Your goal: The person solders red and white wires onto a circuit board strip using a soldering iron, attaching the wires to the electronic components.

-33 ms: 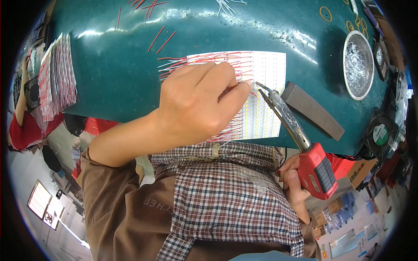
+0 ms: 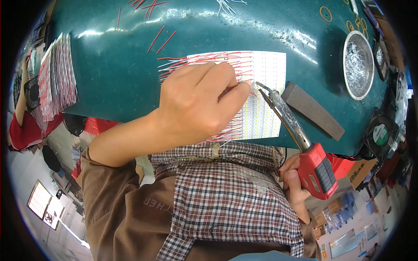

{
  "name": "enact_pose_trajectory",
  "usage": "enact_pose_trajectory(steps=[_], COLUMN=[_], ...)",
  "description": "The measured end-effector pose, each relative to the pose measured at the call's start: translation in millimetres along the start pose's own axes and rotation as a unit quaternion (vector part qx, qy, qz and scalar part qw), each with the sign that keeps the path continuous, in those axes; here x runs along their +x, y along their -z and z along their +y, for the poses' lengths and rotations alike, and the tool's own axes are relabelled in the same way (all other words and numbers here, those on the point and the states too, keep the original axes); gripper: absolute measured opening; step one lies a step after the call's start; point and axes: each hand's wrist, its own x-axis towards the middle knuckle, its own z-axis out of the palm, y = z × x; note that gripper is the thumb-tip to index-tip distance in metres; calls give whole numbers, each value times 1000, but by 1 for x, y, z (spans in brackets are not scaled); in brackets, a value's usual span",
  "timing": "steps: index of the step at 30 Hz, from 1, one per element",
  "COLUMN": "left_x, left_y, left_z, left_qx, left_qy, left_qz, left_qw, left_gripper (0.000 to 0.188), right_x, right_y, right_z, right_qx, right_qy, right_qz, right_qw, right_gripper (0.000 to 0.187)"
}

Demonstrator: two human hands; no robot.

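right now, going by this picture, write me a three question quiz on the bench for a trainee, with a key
1. True or false: the metal bowl stands to the left of the white board.
2. What does the left hand pinch? a) a red wire; b) the grey block; c) a yellow band
3. Fill in the colour: the soldering iron has a ____ and black handle.

Key: 1 false, it stands to the right; 2 a; 3 red.

L hand [image 2: 198, 102]: pinched, palm dn | R hand [image 2: 296, 187]: curled, lower, near torso
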Motion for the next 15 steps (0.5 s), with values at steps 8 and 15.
enact_pose_trajectory(steps=[8, 15], left_x=[0, 2], left_y=[-2, -2], left_z=[1, 4], left_qx=[17, 28], left_qy=[2, 8], left_qz=[1, 4], left_qw=[1000, 1000], left_gripper=[35, 34], right_x=[3, 2], right_y=[-1, -2], right_z=[-1, -3], right_qx=[-22, -12], right_qy=[24, 24], right_qz=[-9, 12], right_qw=[999, 1000], right_gripper=[25, 23])
